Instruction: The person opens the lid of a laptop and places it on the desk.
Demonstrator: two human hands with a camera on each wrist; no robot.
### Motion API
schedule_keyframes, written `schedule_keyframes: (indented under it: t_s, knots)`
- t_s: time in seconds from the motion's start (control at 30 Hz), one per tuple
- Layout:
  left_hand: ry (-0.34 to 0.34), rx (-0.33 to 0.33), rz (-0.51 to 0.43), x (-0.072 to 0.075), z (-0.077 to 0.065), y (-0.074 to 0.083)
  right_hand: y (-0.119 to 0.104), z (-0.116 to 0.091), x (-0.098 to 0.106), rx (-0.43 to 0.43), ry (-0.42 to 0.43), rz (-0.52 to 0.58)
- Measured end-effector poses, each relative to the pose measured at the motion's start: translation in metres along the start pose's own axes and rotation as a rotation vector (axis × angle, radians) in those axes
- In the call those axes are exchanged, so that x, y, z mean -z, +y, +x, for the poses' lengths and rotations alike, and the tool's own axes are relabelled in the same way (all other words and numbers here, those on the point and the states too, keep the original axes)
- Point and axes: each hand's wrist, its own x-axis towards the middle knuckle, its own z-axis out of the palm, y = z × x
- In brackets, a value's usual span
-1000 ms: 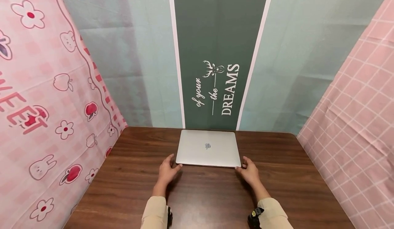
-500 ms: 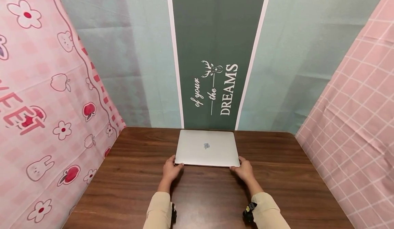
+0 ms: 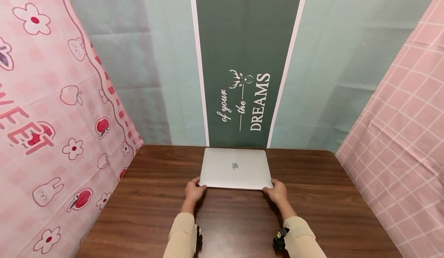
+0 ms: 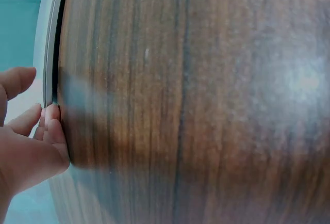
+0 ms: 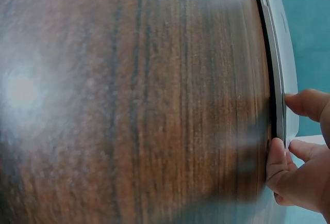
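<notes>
A closed silver laptop [image 3: 236, 175] with a dark logo on its lid lies at the far edge of the wooden table. My left hand [image 3: 194, 191] grips its near left corner, thumb at the front edge and fingers along the side. At the near right corner, my right hand [image 3: 277, 192] holds it in the same way. In the left wrist view, fingertips [image 4: 51, 114] reach under the laptop's edge [image 4: 50, 53], with the thumb over the lid. The right wrist view shows fingers [image 5: 277, 154] beneath the laptop's edge [image 5: 278, 79] and the thumb against the lid side.
The brown wood-grain table [image 3: 232, 227] has rounded far corners. Behind it hangs a green and blue-grey cloth [image 3: 248, 38] with white lettering. Pink patterned cloths flank the table, a flowered one [image 3: 73, 115] on the left and a checked one [image 3: 399, 127] on the right.
Both hands have moved inward from beside the laptop's near corners and now hold those corners. The laptop stays at about the same place on the table.
</notes>
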Motion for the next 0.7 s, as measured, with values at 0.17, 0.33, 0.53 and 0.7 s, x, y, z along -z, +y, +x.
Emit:
schedule_keyframes:
  t_s: [0.17,0.33,0.53,0.7]
  knots:
    - [0.034,-0.003,0.005,-0.0006,-0.0005,-0.0033,0.0014,-0.0017,0.0027,-0.018,0.006,0.012]
    - [0.058,-0.019,0.029,0.0019,-0.0008,-0.0037,0.0012,-0.0054,0.0032,-0.006,0.010,0.007]
    - [0.067,-0.036,0.039,0.0032,-0.0018,-0.0031,0.0022,-0.0059,0.0014,0.010,0.024,0.006]
    - [0.062,-0.029,0.036,0.0022,-0.0031,-0.0041,0.0029,-0.0062,0.0012,0.004,0.031,0.006]
